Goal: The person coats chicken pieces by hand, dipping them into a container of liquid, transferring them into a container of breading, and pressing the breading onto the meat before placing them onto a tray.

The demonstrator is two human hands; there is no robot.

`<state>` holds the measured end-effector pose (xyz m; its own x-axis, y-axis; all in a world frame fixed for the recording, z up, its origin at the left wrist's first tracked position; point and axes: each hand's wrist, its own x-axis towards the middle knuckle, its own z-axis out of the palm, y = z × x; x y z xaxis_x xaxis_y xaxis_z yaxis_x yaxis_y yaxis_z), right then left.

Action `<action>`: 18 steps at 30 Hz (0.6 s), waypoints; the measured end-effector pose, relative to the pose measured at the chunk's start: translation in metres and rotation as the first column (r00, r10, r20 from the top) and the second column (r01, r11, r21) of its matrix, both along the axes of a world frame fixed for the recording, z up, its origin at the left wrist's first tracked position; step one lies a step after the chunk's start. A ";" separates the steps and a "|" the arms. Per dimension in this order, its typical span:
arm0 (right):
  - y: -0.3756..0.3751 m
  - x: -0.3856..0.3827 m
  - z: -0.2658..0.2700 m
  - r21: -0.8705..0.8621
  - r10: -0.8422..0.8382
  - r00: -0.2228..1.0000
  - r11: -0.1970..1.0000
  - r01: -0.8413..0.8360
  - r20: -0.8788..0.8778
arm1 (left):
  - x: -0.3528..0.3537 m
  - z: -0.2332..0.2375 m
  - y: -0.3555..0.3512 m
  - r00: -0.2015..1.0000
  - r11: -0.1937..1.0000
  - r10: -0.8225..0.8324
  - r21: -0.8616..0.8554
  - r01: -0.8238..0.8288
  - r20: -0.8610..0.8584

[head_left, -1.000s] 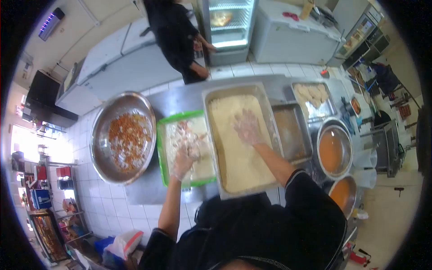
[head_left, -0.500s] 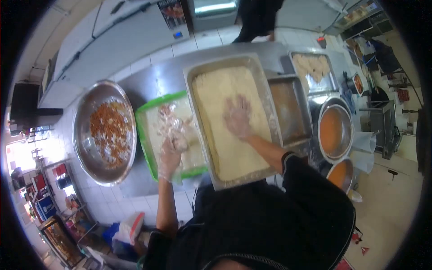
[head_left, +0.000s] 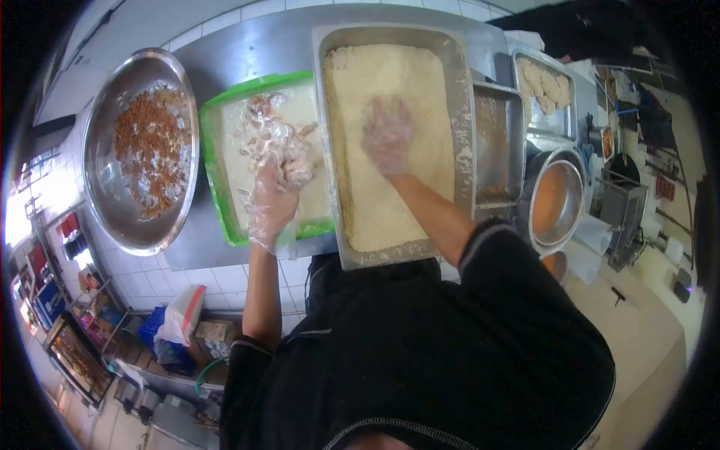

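The work in hand looks like coating: the left hand (head_left: 275, 199), in a clear glove, is down in the green tray (head_left: 215, 180) among wet, whitish pieces (head_left: 271, 139) lying in milky liquid, its fingers curled against a lump at their tips, though whether they pinch it or only rest on it I cannot tell; the right hand (head_left: 388, 135), a little blurred, lies palm down with fingers spread on the pale crumbs (head_left: 390, 214) filling the deep metal tray (head_left: 461, 105), just beside the green one, and seems to be levelling or pressing the layer, with no piece visible under it; judging by this layout, the next move calls for a sure hold on a slippery piece, a moment to let it drip, and a clean lift over the wall between the two trays on the bench (head_left: 255, 52), with the right hand kept dry so the crumbs do not clump
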<state>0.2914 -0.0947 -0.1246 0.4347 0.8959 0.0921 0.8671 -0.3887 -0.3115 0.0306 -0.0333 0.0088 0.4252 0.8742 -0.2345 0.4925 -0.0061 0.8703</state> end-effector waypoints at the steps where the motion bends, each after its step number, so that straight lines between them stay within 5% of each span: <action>1: -0.003 -0.002 -0.005 -0.016 -0.017 0.996 1.000 0.018 0.088 | 0.004 0.007 0.006 1.000 1.000 0.006 -0.023 -0.006 0.023; 4: -0.039 -0.007 -0.010 -0.101 0.002 0.974 0.995 0.021 0.227 | 0.002 0.006 0.004 0.967 0.960 0.099 -0.280 -0.030 0.235; 7: -0.040 -0.008 -0.002 -0.123 0.074 0.983 0.991 -0.053 0.168 | -0.008 0.002 -0.006 0.989 0.995 0.094 0.033 -0.091 -0.117; 13: -0.008 -0.007 -0.008 0.033 -0.127 0.989 0.992 0.125 0.075 | -0.009 -0.004 0.001 0.982 0.987 0.020 -0.161 0.010 0.186; 16: -0.005 -0.029 -0.027 0.027 -0.101 0.986 0.995 0.098 0.131 | -0.012 0.014 -0.004 0.939 0.999 -0.033 0.003 0.036 -0.341; 18: 0.016 -0.005 -0.038 0.052 -0.137 0.961 0.990 0.129 0.239 | -0.005 0.024 0.002 0.992 0.978 0.011 -0.203 -0.037 -0.129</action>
<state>0.2862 -0.0784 -0.1621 0.5107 0.8258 0.2394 0.8594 -0.4983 -0.1146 0.0259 -0.0308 0.0325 0.3599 0.8116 -0.4603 0.5967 0.1791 0.7822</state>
